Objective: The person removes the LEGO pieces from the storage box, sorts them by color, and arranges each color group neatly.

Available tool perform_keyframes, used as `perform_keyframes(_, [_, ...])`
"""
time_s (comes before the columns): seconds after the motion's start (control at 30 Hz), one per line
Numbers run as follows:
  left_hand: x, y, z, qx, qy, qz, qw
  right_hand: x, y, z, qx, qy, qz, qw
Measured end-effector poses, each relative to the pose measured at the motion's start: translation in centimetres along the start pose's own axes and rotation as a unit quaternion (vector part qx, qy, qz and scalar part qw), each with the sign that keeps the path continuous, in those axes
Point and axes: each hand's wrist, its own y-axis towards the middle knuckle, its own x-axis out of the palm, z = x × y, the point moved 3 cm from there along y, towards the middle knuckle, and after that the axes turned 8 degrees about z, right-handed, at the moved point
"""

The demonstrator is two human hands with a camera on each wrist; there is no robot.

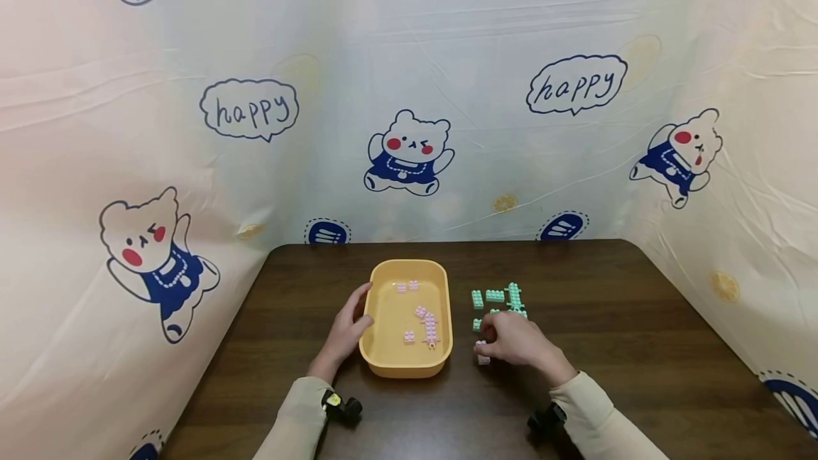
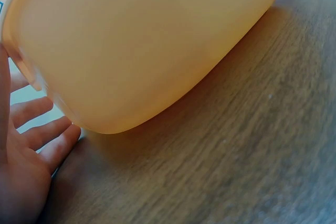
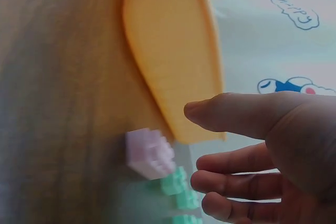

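Observation:
My left hand (image 1: 348,332) grips the left side of a yellow plastic basin (image 1: 409,369), thumb over the rim and fingers along the outer wall. In the left wrist view those fingers (image 2: 47,124) lie against the basin. Pink toy bricks (image 1: 430,331) lie inside it. To the right of the basin, my right hand (image 1: 517,341) hovers over the table beside a loose pink brick (image 3: 149,153). A gap shows between its thumb and fingers, with nothing held. Just beyond that hand are several green bricks (image 1: 495,295), some partly hidden by it.
The dark wooden table (image 1: 409,421) carries the basin and bricks. A longer green brick piece (image 1: 514,295) lies at the far right of the group. A printed curtain (image 1: 486,183) hangs behind and on both sides of the table.

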Motion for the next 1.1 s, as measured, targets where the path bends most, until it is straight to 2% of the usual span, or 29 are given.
perform_keyframes(0.23, [-0.1, -0.1, -0.2, 0.005, -0.004, 0.003, 1.0000, -1.3, 1.9, -1.4, -0.036, 0.017, 0.026, 0.9989])
perform_keyframes(0.57, [-0.1, -0.1, -0.1, 0.007, -0.002, 0.002, 1.0000, -2.6, 4.1, -5.3, -0.046, 0.061, 0.020, 0.9969])
perform_keyframes(0.77, [-0.2, -0.1, -0.1, 0.014, -0.003, 0.003, 0.9999, -1.9, 5.4, -7.1, -0.061, 0.067, 0.013, 0.9958])
perform_keyframes(0.97, [-0.2, 0.0, -0.2, 0.036, -0.017, 0.002, 0.9992, -0.8, 6.4, -8.1, -0.087, 0.080, 0.014, 0.9929])
perform_keyframes(1.1, [-0.2, -0.1, -0.2, 0.040, -0.024, 0.000, 0.9989, -0.2, 6.9, -8.7, -0.109, 0.089, 0.018, 0.9899])
